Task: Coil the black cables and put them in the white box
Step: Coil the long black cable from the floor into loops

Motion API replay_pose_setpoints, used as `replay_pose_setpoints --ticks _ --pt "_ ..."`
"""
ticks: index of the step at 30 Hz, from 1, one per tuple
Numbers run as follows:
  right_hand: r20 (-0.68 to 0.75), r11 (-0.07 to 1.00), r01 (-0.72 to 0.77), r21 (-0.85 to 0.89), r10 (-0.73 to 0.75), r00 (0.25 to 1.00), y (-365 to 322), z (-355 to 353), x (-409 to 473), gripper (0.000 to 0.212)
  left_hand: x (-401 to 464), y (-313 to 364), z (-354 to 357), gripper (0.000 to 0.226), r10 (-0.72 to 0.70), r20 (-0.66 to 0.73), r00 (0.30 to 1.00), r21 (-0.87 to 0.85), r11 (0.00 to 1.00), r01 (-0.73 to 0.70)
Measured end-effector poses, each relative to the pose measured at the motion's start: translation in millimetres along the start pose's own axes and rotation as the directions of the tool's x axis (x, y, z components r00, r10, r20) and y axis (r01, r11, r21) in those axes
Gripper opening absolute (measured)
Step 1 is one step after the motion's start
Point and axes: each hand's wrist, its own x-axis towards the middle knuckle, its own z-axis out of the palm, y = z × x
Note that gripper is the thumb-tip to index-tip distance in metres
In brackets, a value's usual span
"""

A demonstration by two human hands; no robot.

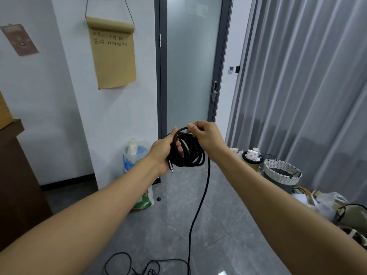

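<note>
The grey tiled floor (218,225) fills the lower view, with a frosted glass door (190,66) ahead and grey curtains (307,86) to the right. A brown paper note (114,56) hangs on the white wall. By the curtains stands a white woven basket (282,172), with bags near it; no plainly white box shows, unless that basket is what is meant.

The black cable (187,150) is partly wound: a bundle of loops is held up at chest height between both arms, and a long tail (198,205) drops from it to the floor, where loose loops (131,264) lie tangled at the bottom edge.

The left hand (161,153) is closed around the bundle, fingers through the loops, with the metal plug (170,167) sticking out just below the palm. The right hand (206,136) pinches the top strand between thumb and fingers, laying it onto the coil.

The likely trouble sits on the floor: the slack there crosses itself, so drawing it up could tighten a knot or snag. The left hand's loops are many and uneven, and a loosened hold could let them spring apart. Twist building along the tail could also make new turns kink rather than lie flat.
</note>
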Motion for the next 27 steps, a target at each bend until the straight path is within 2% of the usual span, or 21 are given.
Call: replay_pose_setpoints --ticks 5,7,10,13,16,22,24,27 --pt "-0.032 0.999 -0.029 -0.015 0.028 0.999 6 -2 1 0.028 -5 -2 5 0.041 -0.117 0.151 0.982 -0.130 0.982 0.137" --pt "-0.019 0.999 -0.039 -0.006 0.039 0.999 7 -3 1 0.028 -6 -1 5 0.040 -0.130 0.185 0.974 -0.101 0.983 0.151" --pt "0.010 0.998 -0.069 0.002 0.069 0.998 8 -6 3 0.029 -6 -1 4 0.024 -0.120 0.183 0.976 0.015 0.993 0.119" --pt "0.050 0.990 -0.140 -0.015 0.140 0.989 15 -13 5 0.028 -2 -2 1 0.024 -0.081 0.106 0.991 0.085 0.994 0.072" --pt "0.066 0.978 -0.205 -0.026 0.206 0.976 34 -24 1 0.026 2 3 -10 0.030 -0.068 0.008 0.998 0.059 0.996 0.068" --pt "-0.102 0.936 -0.332 -0.119 0.321 0.941 86 -75 -14 0.021 14 27 -64 0.030 -0.039 -0.263 0.964 -0.083 0.996 0.018" --pt "-0.185 0.925 -0.336 -0.179 0.304 0.934 96 -84 -13 0.021 17 34 -76 0.028 -0.008 -0.358 0.934 -0.075 0.997 -0.020" --pt "-0.252 0.898 -0.256 -0.359 0.171 0.952 91 -73 -7 0.016 20 30 -74 0.026 0.059 -0.461 0.885 -0.005 0.998 -0.069"
